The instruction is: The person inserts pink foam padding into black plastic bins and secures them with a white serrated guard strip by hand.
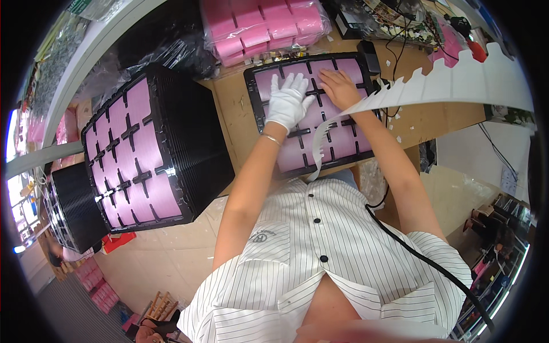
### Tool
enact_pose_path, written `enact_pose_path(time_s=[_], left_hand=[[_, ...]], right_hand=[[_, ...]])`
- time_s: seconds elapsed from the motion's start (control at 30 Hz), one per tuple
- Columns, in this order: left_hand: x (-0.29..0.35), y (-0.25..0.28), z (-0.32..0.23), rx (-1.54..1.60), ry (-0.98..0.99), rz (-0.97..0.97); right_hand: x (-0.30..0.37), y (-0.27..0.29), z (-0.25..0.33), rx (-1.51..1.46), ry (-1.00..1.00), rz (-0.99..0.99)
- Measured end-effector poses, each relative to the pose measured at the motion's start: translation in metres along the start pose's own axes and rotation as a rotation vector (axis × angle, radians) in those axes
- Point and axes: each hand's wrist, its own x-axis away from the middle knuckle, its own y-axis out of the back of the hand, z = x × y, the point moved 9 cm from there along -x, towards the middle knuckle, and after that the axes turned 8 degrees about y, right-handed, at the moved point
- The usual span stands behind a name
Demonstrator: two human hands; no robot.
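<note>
My left hand, in a white glove, lies flat with its fingers spread on a black tray lined with pink-purple panels. Beside it my bare right hand rests on the same tray, fingers stretched out toward its far side. Neither hand is gripping anything. Black cross-shaped dividers split the tray into several compartments. A long white strip with a toothed edge curves in from the right. It passes over my right wrist and hangs down across the tray to its near edge.
To the left stands a tall stack of black trays, its top one also lined in pink-purple. Plastic-wrapped pink sheets lie behind the tray. Cables and small clutter cover the back right. A black cord runs down across my shirt.
</note>
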Motion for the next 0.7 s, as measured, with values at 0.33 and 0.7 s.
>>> enact_pose_path(time_s=[0.33,0.7], left_hand=[[0.019,0.037,0.062,-0.095,0.037,0.007],[0.089,0.045,0.034,0.223,-0.151,0.199]], right_hand=[[0.054,0.025,-0.1,0.017,-0.135,-0.101],[0.126,0.046,-0.032,-0.236,-0.111,0.091]])
